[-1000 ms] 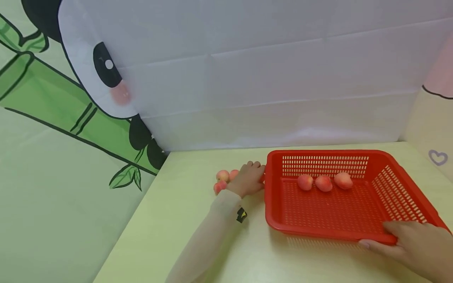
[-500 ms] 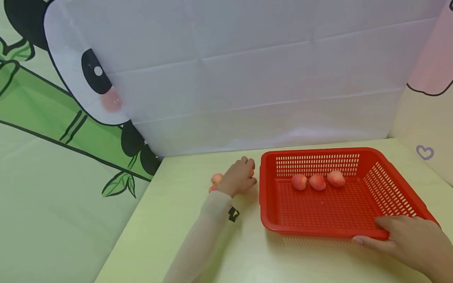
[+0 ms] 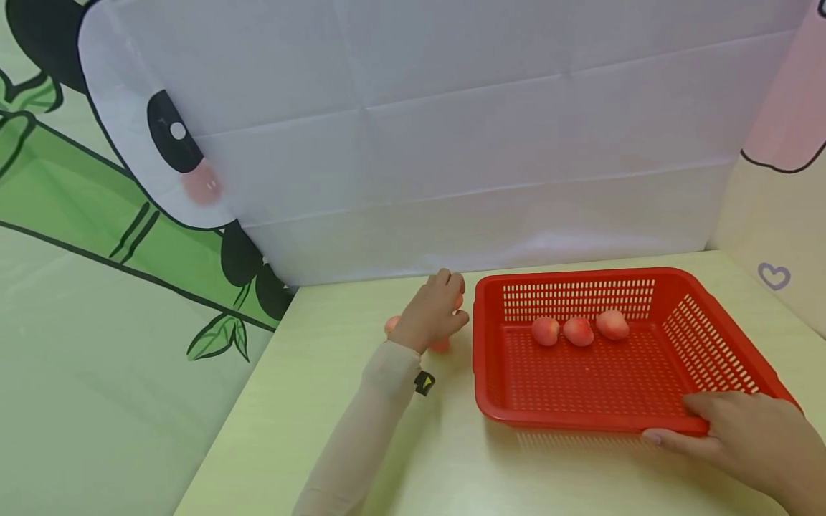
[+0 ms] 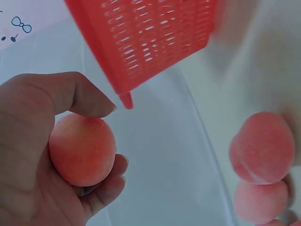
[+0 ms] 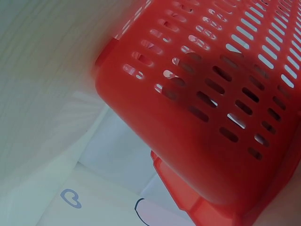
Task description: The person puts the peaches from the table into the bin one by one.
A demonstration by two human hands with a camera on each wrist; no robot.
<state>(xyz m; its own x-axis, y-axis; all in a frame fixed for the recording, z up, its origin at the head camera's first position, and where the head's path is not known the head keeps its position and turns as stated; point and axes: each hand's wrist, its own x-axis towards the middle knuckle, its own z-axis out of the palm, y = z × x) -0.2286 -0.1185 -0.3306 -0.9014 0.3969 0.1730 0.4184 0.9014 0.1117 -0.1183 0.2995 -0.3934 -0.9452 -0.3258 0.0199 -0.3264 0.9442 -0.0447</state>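
My left hand [image 3: 431, 309] is curled round a peach [image 4: 82, 149], held above the table just left of the red plastic basket [image 3: 480, 358]. In the left wrist view the thumb lies over the peach, with fingertips on its far side. Other peaches [image 4: 262, 148] rest on the table below that hand, partly covered by it in the head view. Inside the basket, three peaches [image 3: 578, 331] lie in a row toward the back wall. My right hand [image 3: 761, 444] grips the basket rim at the near right corner, thumb outside and fingers over the edge.
The pale yellow table [image 3: 310, 401] runs up to a white cloth backdrop [image 3: 452, 143]. A green-and-white printed cloth [image 3: 97, 358] hangs along the left, and a cream panel [image 3: 787, 236] stands at the right.
My left hand has risen slightly off the table with the peach, uncovering another peach beneath it. The head view swung a little to the right at first. My right hand keeps its hold.
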